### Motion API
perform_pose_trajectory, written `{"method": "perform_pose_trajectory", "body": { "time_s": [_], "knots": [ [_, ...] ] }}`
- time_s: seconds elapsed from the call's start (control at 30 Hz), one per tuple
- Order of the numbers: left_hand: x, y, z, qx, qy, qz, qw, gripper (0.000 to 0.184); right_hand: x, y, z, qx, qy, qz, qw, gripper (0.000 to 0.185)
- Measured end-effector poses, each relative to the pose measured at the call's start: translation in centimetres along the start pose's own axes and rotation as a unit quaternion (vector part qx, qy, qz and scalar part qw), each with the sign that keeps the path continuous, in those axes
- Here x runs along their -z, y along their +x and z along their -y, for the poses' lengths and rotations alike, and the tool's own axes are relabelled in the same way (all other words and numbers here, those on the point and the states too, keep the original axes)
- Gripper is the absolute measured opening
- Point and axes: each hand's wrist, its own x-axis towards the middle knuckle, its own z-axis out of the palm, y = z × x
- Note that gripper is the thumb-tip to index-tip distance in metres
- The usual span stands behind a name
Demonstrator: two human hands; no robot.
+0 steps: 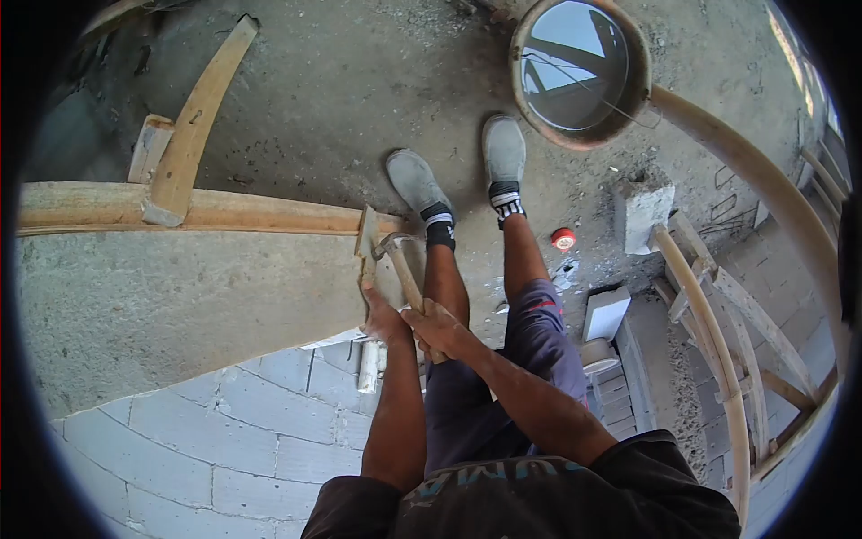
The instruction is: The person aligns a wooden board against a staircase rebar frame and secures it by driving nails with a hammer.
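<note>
My right hand (435,326) is wrapped around the wooden handle of a claw hammer (407,277). The metal head of the hammer is at the upper end, beside a short, rough strip of wood (366,235). This strip sits against the end of a concrete ledge (197,287). At the strip's lower end, my left hand (386,320) closes on it, with the fingers partly hidden. Close to the hammer head, the end of a long timber (269,214) runs along the ledge's edge.
A slanted board (199,117) rises from the timber. A round tub (643,54) of water stands beyond my feet. A red round object (563,239) and a pale block (645,216) lie to the right, near wooden poles (709,332). Block walling (215,440) lies below the ledge.
</note>
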Motion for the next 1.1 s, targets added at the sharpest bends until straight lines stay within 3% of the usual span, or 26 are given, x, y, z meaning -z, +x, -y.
{"method": "perform_pose_trajectory", "body": {
  "time_s": [0.03,0.1,0.23,0.3,0.37,0.5,0.63,0.77,0.83,0.87,0.93,1.03,1.1],
  "knots": [
    [0.1,0.1,-0.1,0.006,0.006,0.011,1.0,0.111,0.3,-0.6,0.6,-0.008,-0.003,-0.016,1.0,0.031],
    [0.0,0.0,0.1,-0.039,-0.016,0.002,0.999,0.098,0.2,-1.6,1.5,-0.025,-0.008,-0.033,0.999,0.03],
    [-0.5,0.9,0.8,-0.033,0.07,-0.033,0.996,0.107,2.3,-0.8,0.3,-0.03,0.104,-0.021,0.994,0.027],
    [-0.4,1.5,1.2,-0.053,0.102,0.003,0.993,0.109,3.6,-0.8,0.1,-0.023,0.111,-0.069,0.991,0.024],
    [-0.5,1.2,1.2,-0.061,0.056,-0.022,0.996,0.114,4.9,0.1,-0.1,-0.006,0.13,-0.106,0.986,0.024],
    [-1.0,1.6,1.7,-0.051,-0.002,-0.033,0.998,0.115,8.5,3.5,1.0,-0.01,0.076,-0.197,0.977,0.026],
    [-1.1,1.2,1.7,-0.079,-0.038,-0.046,0.995,0.112,13.4,5.4,5.0,0.031,0.001,-0.164,0.986,0.025],
    [-0.9,0.9,1.5,-0.159,-0.083,-0.019,0.984,0.089,18.9,8.1,8.6,0.131,-0.163,-0.172,0.963,0.033],
    [-1.0,1.5,1.9,-0.209,-0.1,-0.001,0.973,0.076,21.7,9.5,10.4,0.122,-0.212,-0.186,0.952,0.032],
    [-1.1,1.4,2.0,-0.233,-0.089,-0.021,0.968,0.06,22.6,10.4,10.8,0.174,-0.299,-0.276,0.897,0.033],
    [-1.3,2.3,2.7,-0.256,-0.098,-0.024,0.962,0.059,23.5,11.3,10.6,0.262,-0.457,-0.435,0.73,0.035],
    [-1.4,2.8,2.8,-0.271,-0.132,-0.012,0.953,0.056,21.6,9.9,11.8,0.293,-0.535,-0.507,0.609,0.04],
    [-1.7,2.6,2.8,-0.304,-0.168,-0.033,0.937,0.055,21.4,11.5,12.0,0.346,-0.536,-0.423,0.643,0.04]
  ]
}}
